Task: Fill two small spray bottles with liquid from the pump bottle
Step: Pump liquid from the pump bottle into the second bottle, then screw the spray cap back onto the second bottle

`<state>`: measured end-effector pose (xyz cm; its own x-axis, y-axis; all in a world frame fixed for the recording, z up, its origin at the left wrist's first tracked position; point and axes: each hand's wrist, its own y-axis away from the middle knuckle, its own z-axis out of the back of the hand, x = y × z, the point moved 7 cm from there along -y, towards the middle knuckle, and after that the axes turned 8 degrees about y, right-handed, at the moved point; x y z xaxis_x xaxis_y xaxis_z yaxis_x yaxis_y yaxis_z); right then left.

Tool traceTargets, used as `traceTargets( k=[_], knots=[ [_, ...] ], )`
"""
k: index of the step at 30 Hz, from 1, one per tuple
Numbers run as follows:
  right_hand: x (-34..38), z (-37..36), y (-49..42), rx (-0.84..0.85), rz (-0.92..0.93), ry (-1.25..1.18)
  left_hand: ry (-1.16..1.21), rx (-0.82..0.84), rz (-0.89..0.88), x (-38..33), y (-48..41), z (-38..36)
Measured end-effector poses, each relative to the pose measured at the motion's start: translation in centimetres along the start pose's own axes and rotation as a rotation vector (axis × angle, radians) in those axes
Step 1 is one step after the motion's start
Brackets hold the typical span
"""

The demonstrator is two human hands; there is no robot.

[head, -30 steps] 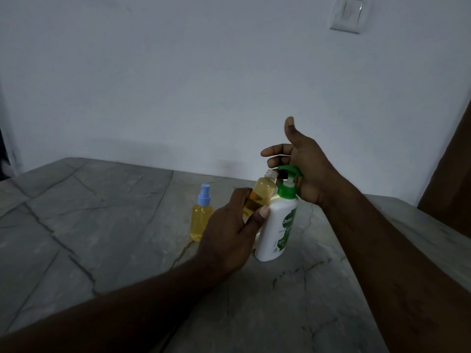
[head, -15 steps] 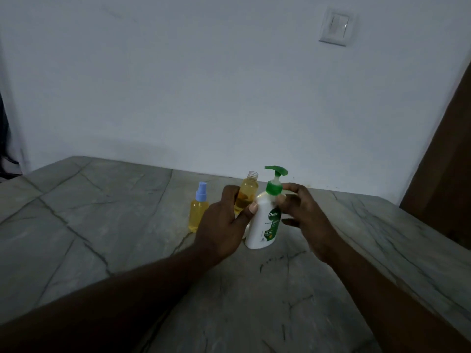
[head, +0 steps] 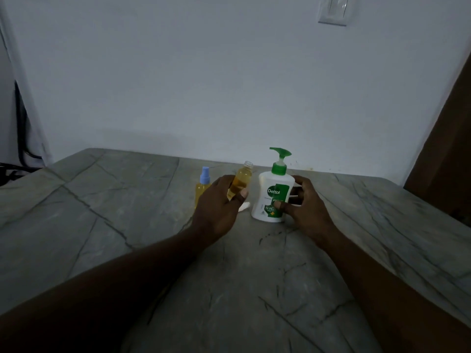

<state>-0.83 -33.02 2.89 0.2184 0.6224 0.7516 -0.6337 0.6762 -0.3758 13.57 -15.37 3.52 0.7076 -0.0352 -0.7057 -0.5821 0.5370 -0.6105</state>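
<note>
**Desk:** What stands on the grey, veined table (head: pixel 114 212)?

**Photographer:** A white pump bottle (head: pixel 265 186) with a green pump head, upright, spout pointing left. The person's right hand (head: pixel 307 208) grips it from the right, thumb pressed on the green label and fingers curled round the bottle's right side.

**Desk:** And the two spray bottles?

**Photographer:** Both are left of the pump bottle. Just beside it is the uncapped spray bottle (head: pixel 244 177), yellow liquid inside, its open neck leaning slightly toward the pump bottle. The left hand (head: pixel 219 208) holds it, fingers wrapped round the lower half and thumb across the front. The base is hidden, so I cannot tell whether it rests on the table. Farther left of the pump bottle, beyond that hand, stands the capped spray bottle (head: pixel 202 189), with a blue sprayer on top and yellow liquid inside, partly hidden by the knuckles.

**Desk:** Anything else?

**Photographer:** A small white object (head: pixel 245 207) shows between the left thumb and the pump bottle, too dim to identify. A wall switch (head: pixel 334 10) sits high on the white wall (head: pixel 229 85), above and right of the pump bottle.
</note>
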Motion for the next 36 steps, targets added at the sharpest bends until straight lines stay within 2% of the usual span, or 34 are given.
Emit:
traceTargets(
  k=[3,6,9,11,13,16,19,21,24,27,33,36],
  knots=[
    [-0.3,0.3,0.2,-0.025,-0.031,0.000,0.039,0.048,0.123,0.6,0.8,0.4],
    [0.3,1.1,1.3,-0.203,-0.034,0.076,0.050,0.053,0.190,0.9,1.7,1.3],
    [2.3,2.3,3.3,-0.431,0.095,0.205,0.000,0.057,0.195,0.7,2.3,2.0],
    [4.0,2.2,4.5,-0.464,0.228,0.263,-0.025,0.083,0.206,0.4,2.7,2.3],
    [5.6,1.2,5.2,-0.398,0.342,0.309,-0.022,0.109,0.223,0.4,2.8,2.3],
    [6.7,-2.0,5.7,-0.173,0.439,0.415,-0.004,0.134,0.258,0.6,2.8,2.3],
    [6.4,-5.1,6.2,0.056,0.465,0.574,0.004,0.126,0.287,0.9,2.9,2.2],
    [5.9,-6.1,6.3,0.165,0.419,0.656,-0.025,0.130,0.276,0.8,2.9,2.1],
    [5.6,-6.4,6.1,0.192,0.366,0.725,-0.080,0.161,0.258,0.7,2.9,1.6],
    [5.3,-6.4,6.2,0.202,0.394,0.755,-0.115,0.199,0.241,1.0,2.8,1.2],
    [5.3,-5.3,6.2,0.116,0.414,0.666,-0.147,0.248,0.194,0.7,2.8,0.6],
    [5.2,-6.1,6.2,0.204,0.415,0.668,-0.131,0.254,0.183,0.7,2.8,0.5]
  ],
)
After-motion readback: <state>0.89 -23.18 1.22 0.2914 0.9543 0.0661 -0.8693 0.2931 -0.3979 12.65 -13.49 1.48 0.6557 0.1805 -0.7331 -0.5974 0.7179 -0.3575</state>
